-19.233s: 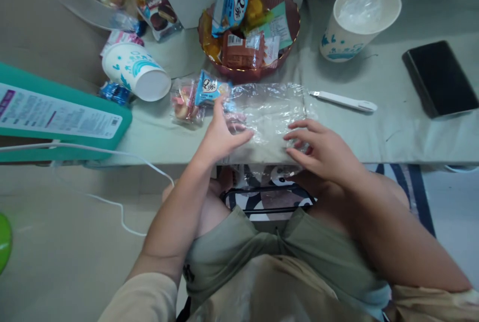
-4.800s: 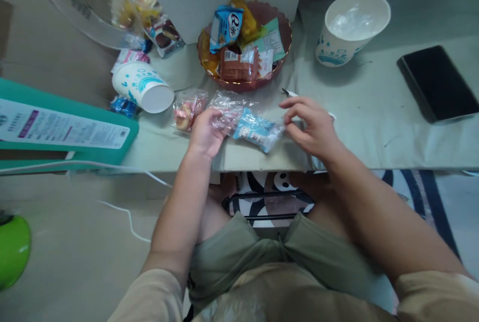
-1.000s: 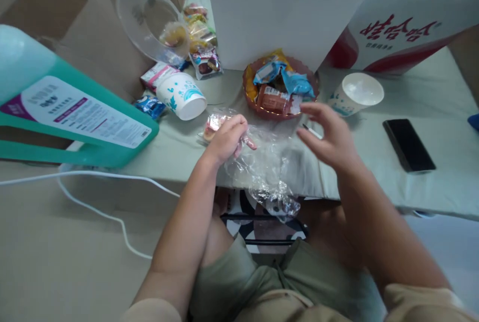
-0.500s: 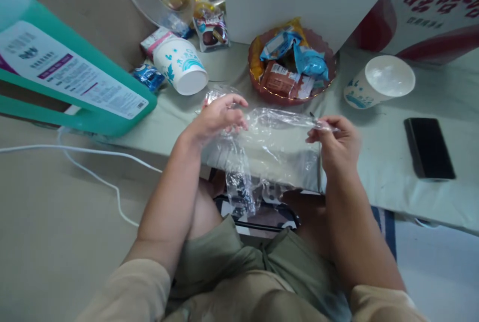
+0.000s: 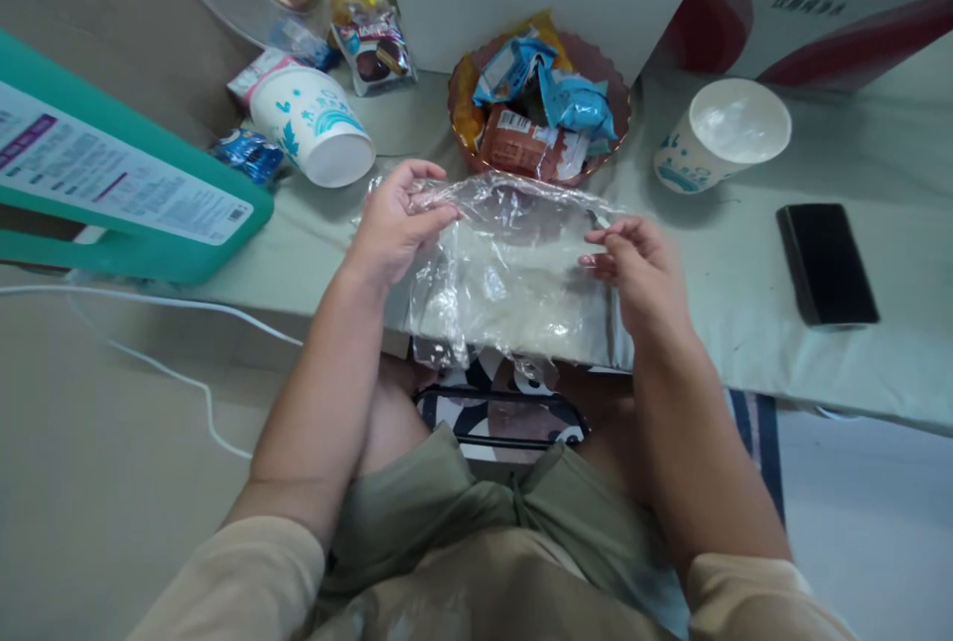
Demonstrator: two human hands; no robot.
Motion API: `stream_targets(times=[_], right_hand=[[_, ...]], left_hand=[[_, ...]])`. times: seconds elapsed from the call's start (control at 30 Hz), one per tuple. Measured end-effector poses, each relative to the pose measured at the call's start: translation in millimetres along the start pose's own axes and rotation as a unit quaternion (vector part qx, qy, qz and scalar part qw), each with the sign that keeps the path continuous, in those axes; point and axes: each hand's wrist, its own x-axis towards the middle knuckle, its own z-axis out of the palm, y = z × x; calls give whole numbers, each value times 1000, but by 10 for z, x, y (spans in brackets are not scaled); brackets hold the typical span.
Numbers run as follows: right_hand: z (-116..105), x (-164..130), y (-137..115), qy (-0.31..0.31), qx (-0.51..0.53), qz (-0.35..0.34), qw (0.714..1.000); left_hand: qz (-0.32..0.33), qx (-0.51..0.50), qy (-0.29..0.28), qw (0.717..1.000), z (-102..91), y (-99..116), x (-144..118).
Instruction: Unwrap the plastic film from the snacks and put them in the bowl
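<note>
Pale green table, snack bowl beyond my hands; left hand and right hand pinch a crinkled clear plastic bag stretched between them.

Beyond our fingertips the snack bowl and tipped cup crowd us; table right of them lies open.

Head-worn camera, looking steeply down, close over table edge and lap
</note>
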Motion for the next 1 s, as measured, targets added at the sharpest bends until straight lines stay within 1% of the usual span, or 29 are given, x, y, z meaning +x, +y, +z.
stream_targets(times=[0.07,0.1,0.13,0.2,0.23,0.27,0.3,0.37,0.43,0.5,0.53,0.6,0.67,0.7,0.77,0.9,1.0], right_hand=[[-11,30,-12,68,0,-51,996],[-21,44,-15,92,-1,-81,992],[-32,55,-15,108,-1,-109,988],[-46,65,-6,119,-2,-150,981],[-48,64,-1,118,-2,-164,979],[-49,62,3,113,-3,-174,978],[-50,59,4,108,-2,-181,977],[-59,57,-5,107,7,-195,975],[-83,66,-22,133,32,-221,966],[-118,84,-27,156,70,-249,953],[-136,94,-20,146,86,-253,953],[-160,106,13,81,88,-228,966],[-158,103,60,12,43,-177,983],[-146,95,80,0,18,-161,987],[-105,69,93,9,-5,-163,987],[-1,-21,-1,47,40,-232,971],[55,-105,-105,70,31,-243,967]], left_hand=[[17,-26,35,999,-47,-55,37],[21,-46,36,998,-67,-72,46],[19,-68,20,997,-79,-77,47],[1,-100,-49,994,-70,-60,19],[-10,-100,-81,992,-49,-42,-2],[-18,-90,-96,991,-20,-24,-24],[-22,-72,-90,993,12,-9,-41],[-15,-31,-30,999,66,10,-56],[3,-11,35,999,88,18,-48],[30,-23,63,997,79,28,-36],[44,-40,66,996,68,35,-32],[47,-71,55,995,49,43,-29],[25,-80,46,995,45,35,-22],[16,-74,50,996,50,22,-15],[23,-51,77,995,73,-21,8],[86,-11,136,987,157,-112,46],[125,1,168,978,227,-114,27]])
